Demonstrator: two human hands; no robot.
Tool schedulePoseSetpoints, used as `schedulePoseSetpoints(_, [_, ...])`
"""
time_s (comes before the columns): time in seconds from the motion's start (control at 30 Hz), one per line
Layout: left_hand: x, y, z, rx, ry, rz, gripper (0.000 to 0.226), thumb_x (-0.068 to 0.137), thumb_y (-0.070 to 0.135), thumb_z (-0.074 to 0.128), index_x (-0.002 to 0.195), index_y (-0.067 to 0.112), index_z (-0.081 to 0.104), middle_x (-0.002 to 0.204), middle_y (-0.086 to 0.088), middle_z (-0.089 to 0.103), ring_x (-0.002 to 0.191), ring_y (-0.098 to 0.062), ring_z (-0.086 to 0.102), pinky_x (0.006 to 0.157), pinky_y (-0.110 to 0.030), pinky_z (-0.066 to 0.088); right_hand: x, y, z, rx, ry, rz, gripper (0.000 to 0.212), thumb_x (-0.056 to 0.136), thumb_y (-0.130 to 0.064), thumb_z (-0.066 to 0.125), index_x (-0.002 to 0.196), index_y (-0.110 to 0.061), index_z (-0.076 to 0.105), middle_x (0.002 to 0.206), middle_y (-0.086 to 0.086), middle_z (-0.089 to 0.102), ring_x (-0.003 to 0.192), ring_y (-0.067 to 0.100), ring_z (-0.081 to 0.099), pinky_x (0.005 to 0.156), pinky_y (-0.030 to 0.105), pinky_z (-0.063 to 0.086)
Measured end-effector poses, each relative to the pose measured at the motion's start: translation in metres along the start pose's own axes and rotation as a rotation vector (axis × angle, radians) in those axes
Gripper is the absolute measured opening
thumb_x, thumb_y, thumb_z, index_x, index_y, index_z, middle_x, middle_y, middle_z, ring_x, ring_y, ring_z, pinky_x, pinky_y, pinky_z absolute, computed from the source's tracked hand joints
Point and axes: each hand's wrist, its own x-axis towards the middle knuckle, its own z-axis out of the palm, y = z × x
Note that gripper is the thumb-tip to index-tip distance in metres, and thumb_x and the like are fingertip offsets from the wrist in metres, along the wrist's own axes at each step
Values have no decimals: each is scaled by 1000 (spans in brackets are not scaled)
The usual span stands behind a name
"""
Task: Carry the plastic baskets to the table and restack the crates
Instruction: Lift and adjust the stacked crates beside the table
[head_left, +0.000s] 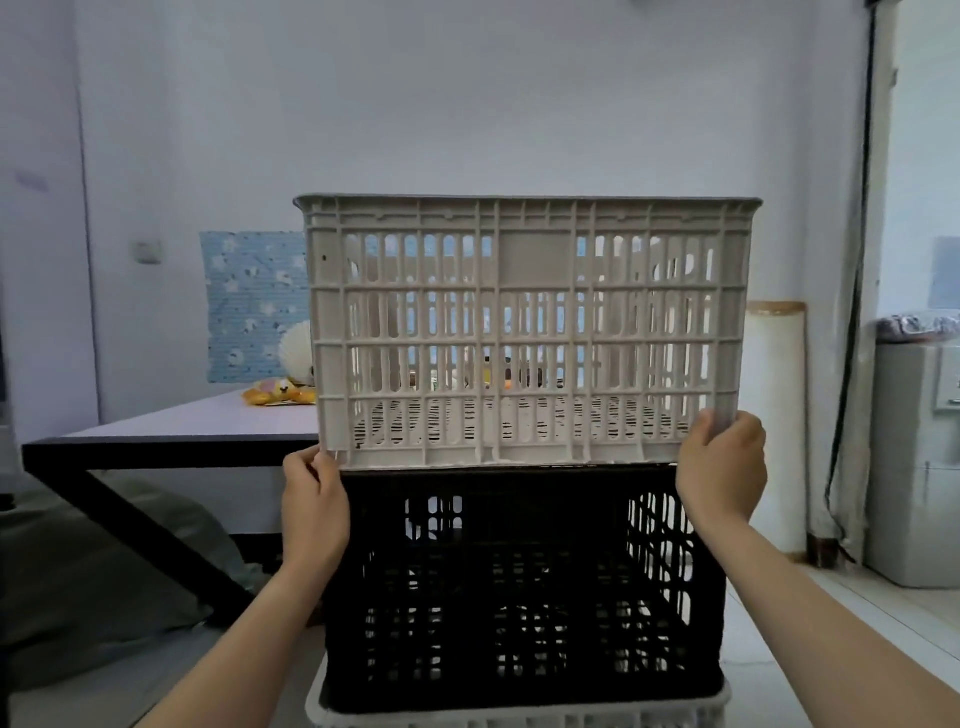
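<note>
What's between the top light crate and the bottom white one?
The black crate, under the light crate and above the white crate, in the head view.

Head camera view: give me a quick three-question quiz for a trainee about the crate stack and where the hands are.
1. True or false: the black crate is the top one in the stack.
2. Pick one: where do the left hand and right hand grip the pale crate? A, its top rim. B, its lower corners. C, the middle of its front wall.
3. Short answer: what colour is the bottom crate, whose rim shows under the black one?

Key: 1 false, the pale crate is on top; 2 B; 3 white.
</note>
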Motion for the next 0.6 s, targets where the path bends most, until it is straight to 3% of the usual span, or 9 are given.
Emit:
schedulePoseSetpoints(0.4, [1, -7, 15, -17, -16, 8, 44, 104, 30, 21, 141, 10, 36, 130, -13, 54, 101, -19, 46, 83, -34, 35, 0, 4, -2, 61, -19, 26, 44, 100, -37, 41, 120, 1, 48, 117, 19, 56, 95, 38, 59, 76, 40, 45])
schedulePoseSetpoints(0.6, [8, -10, 15, -86, -16, -1, 45, 102, 32, 25, 139, 10, 39, 131, -12, 53, 103, -18, 44, 85, -35, 33, -10, 10, 3, 40, -36, -32, 47, 101, -41, 32, 136, -10, 36, 123, 19, 56, 110, 40, 54, 92, 50, 46])
